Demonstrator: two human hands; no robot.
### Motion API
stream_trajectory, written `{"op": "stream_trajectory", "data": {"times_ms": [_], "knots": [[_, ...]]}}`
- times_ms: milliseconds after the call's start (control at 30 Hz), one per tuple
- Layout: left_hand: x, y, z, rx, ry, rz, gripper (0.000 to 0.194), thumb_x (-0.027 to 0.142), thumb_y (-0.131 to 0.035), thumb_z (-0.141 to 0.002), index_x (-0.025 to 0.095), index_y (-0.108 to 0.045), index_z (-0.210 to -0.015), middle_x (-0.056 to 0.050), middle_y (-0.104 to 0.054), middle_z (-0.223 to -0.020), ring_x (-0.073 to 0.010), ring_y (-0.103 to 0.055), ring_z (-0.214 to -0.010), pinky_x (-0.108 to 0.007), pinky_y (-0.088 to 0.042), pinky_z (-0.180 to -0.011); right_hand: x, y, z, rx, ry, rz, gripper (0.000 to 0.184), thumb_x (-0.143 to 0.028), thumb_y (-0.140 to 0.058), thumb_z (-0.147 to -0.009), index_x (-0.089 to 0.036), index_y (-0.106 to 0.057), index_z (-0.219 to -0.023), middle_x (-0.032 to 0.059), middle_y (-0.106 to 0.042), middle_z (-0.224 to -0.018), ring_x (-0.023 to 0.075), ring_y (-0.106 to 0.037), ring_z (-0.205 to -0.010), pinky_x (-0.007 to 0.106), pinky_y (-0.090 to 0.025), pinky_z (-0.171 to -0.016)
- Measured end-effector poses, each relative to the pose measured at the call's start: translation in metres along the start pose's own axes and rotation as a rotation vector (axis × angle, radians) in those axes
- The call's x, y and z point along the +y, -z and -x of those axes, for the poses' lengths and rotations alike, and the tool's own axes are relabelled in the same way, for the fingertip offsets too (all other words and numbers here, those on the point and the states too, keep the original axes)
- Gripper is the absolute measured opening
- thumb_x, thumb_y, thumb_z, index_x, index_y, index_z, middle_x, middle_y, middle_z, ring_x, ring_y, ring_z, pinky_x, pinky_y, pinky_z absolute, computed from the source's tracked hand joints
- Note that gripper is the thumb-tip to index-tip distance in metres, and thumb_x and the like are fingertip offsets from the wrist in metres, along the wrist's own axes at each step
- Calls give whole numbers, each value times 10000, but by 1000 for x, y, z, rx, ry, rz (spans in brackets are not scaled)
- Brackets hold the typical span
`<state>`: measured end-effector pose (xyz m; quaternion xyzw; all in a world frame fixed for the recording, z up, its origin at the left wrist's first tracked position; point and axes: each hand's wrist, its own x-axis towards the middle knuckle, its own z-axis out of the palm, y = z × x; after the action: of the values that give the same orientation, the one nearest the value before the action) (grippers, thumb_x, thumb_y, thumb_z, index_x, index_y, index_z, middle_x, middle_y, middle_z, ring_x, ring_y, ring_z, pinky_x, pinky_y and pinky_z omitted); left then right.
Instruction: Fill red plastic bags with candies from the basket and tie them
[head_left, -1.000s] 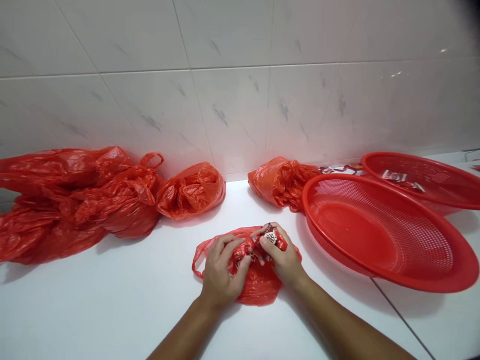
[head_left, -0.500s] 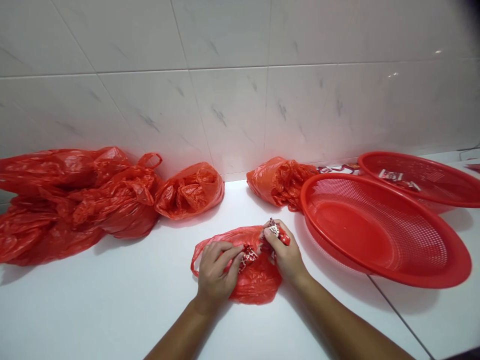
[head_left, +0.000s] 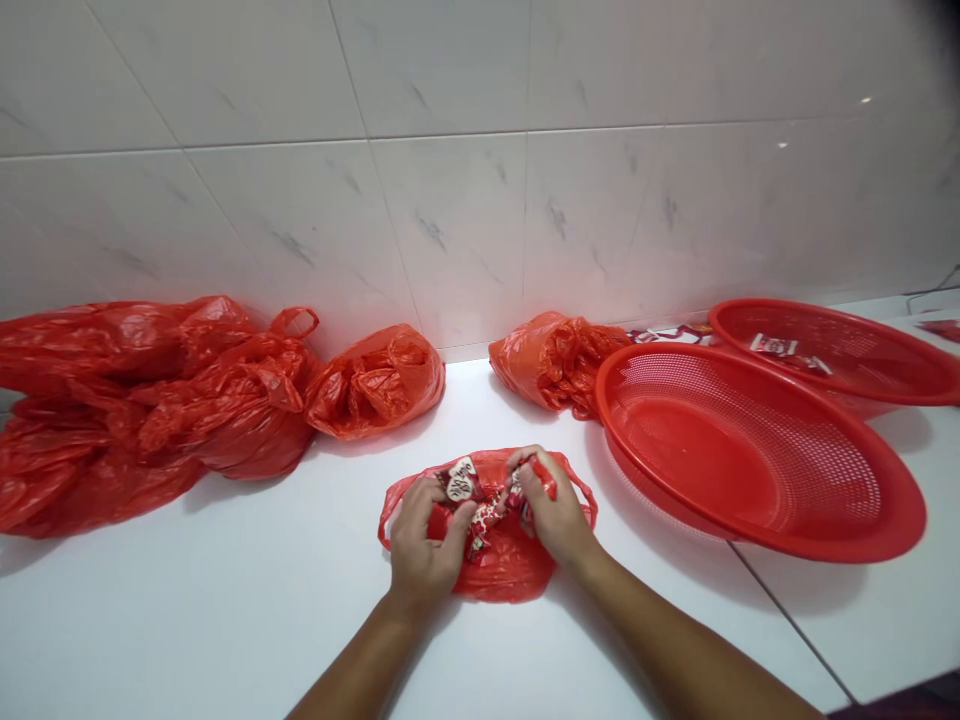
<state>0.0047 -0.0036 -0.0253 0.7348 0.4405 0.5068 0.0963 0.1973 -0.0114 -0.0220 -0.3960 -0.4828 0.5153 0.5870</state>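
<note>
A red plastic bag [head_left: 510,575] lies flattened on the white table in front of me, under both hands. My left hand [head_left: 426,540] is at its left side, fingers and thumb closed on a small wrapped candy [head_left: 460,480] with a cream label and dark lettering. Another candy [head_left: 486,516], patterned red and white, lies on the bag between the hands. Over the bag's right side, my right hand [head_left: 553,510] grips several small red-and-white wrapped packets [head_left: 541,474]. Its fingers partly cover them, so their exact number is unclear.
Bulging red plastic bags [head_left: 150,420] are heaped at the left. Two crumpled red bags, one left of centre [head_left: 379,385] and one right of centre [head_left: 551,365], rest near the tiled wall. A red mesh basket [head_left: 697,460] stands at right; behind it, another basket [head_left: 885,360] holds wrapped packets.
My left fingers have opened wider around a cream-labelled candy that now shows. My right hand has shifted slightly left and down, and the bag's right handle has come into sight.
</note>
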Motion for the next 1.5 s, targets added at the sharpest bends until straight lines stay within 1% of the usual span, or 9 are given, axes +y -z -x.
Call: {"op": "stream_trajectory", "data": {"times_ms": [100,233,467,667,900,1133,1267,1367,1500], "knots": [[-7,4,-7,-82,34,-126,191,320,-595,-1003,246,-554,-832,0,-651,-828,-218,-616,-816,-393,-493,-816,-3,9,-5,101,-52,-103,358,-608,-580,-986,-265,-604,-1085,-3,-659,-804,176,-586,-579,285,-415,-473],[-11,7,-12,-306,57,-311,146,329,-616,-942,248,-603,-821,-20,-676,-859,-258,-637,-861,-441,-479,-835,-4,14,-9,73,-28,-137,284,-448,-601,-973,-247,-607,-1173,-1,-686,-888,182,-652,-663,320,-516,-628],[0,8,-6,-170,-177,-109,364,281,-644,-1006,285,-639,-1370,-64,-732,-1206,-263,-681,-1104,-448,-527,-988,-7,3,3,-257,-103,-66,189,-428,-593,-1030,-282,-475,-1006,-49,-692,-803,163,-648,-623,307,-503,-646],[3,1,-1,-224,-163,136,234,183,-672,-990,279,-737,-1193,-18,-801,-999,-229,-730,-946,-401,-565,-877,-2,6,6,-389,-116,14,331,-597,-523,-1076,-273,-505,-1140,-60,-652,-701,160,-656,-604,288,-487,-626],[0,4,-1,-27,55,168,41,262,-678,-985,252,-699,-952,-14,-738,-907,-208,-701,-863,-364,-567,-812,3,10,-8,-116,-114,-235,377,-651,-538,-1038,-275,-510,-1030,2,-716,-937,144,-595,-571,223,-364,-407],[-17,-2,-4,-196,74,-168,118,335,-660,-985,249,-730,-1024,-48,-755,-1032,-276,-695,-994,-465,-530,-930,-5,12,-14,-99,-128,-618,321,-547,-663,-936,-234,-608,-986,31,-700,-955,163,-639,-655,215,-376,-417],[-11,2,-2,-59,-99,-145,232,319,-678,-983,264,-702,-1207,-73,-734,-1176,-292,-670,-1111,-490,-495,-1025,-5,5,-8,-150,-118,-581,332,-568,-578,-1017,-244,-649,-1020,30,-723,-1000,145,-631,-612,291,-512,-543],[-6,3,2,-185,-197,-5,386,363,-664,-999,280,-646,-1376,-84,-731,-1289,-302,-664,-1193,-490,-499,-1064,-3,0,-1,-208,-96,-449,441,-657,-477,-1057,-269,-682,-1086,55,-743,-1042,220,-718,-818,378,-597,-741],[-3,-3,7,-278,-79,156,351,402,-659,-1013,259,-678,-1333,-95,-764,-1275,-302,-697,-1198,-450,-558,-1015,-5,-2,5,-277,7,-127,555,-722,-377,-1072,-298,-729,-1143,70,-744,-1171,261,-694,-1161,436,-546,-1058]]}}
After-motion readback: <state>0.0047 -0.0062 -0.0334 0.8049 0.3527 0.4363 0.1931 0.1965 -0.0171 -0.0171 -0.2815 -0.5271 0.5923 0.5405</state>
